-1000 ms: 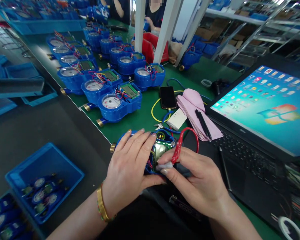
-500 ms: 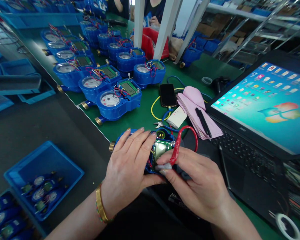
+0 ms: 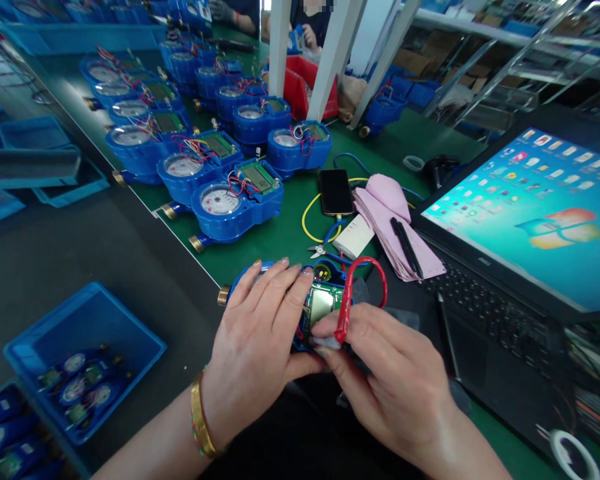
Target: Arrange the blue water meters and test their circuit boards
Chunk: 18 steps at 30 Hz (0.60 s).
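A blue water meter [image 3: 325,270] lies at the table's near edge, its green circuit board [image 3: 325,300] with a small display exposed. My left hand [image 3: 265,320] is laid over the meter's round dial end, fingers wrapped across it and thumb along the near side. Between the thumb and fingers of my right hand [image 3: 395,373] is a grey connector [image 3: 326,342] on a thick red cable [image 3: 347,300], which loops up and back. The connector's tip is at the board's near edge; whether it touches the board is hidden by my fingers.
Rows of blue water meters [image 3: 220,200] with loose wires stand beyond my hands. Right of them are a phone [image 3: 336,191], cutters [image 3: 317,251], a white box [image 3: 354,237], pink cloth [image 3: 395,220] and a laptop [image 3: 520,220]. A blue bin [image 3: 130,327] of meters sits lower left. Co-workers sit behind.
My right hand has shifted slightly down and left with the connector, and the red cable loop has moved left with it. My left hand stays on the meter.
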Available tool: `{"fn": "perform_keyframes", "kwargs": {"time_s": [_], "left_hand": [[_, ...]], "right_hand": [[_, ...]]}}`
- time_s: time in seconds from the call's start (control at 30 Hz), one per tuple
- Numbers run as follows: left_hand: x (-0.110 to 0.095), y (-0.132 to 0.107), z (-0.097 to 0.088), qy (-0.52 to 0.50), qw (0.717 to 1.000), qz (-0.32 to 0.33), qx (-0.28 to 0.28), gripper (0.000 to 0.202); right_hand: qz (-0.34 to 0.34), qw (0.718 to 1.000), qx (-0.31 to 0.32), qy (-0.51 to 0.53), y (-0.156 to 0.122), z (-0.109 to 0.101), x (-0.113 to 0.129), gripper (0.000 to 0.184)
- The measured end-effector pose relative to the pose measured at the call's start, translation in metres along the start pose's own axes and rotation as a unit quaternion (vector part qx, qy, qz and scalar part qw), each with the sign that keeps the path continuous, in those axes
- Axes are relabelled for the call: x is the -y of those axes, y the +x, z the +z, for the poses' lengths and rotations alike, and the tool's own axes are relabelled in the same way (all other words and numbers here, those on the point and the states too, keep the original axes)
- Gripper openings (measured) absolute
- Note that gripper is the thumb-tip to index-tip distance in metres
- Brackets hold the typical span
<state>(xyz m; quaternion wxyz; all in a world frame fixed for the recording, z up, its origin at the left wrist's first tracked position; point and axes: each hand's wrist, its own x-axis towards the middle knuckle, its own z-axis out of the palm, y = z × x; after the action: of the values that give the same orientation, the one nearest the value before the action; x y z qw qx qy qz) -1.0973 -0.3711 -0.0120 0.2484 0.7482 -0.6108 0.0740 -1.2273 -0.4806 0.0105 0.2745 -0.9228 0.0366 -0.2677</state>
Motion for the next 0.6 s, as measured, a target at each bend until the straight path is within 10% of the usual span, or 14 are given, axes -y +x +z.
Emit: {"fn": "perform_keyframes", "kwargs": {"time_s": [0.6], "left_hand": [[0.0098, -0.0012, 0.0045, 0.076, 0.994, 0.078, -0.029, 0.054]], "right_hand": [[0.036, 0.999, 0.019, 0.033, 0.0047, 0.0031, 0.0002, 0.013]]}}
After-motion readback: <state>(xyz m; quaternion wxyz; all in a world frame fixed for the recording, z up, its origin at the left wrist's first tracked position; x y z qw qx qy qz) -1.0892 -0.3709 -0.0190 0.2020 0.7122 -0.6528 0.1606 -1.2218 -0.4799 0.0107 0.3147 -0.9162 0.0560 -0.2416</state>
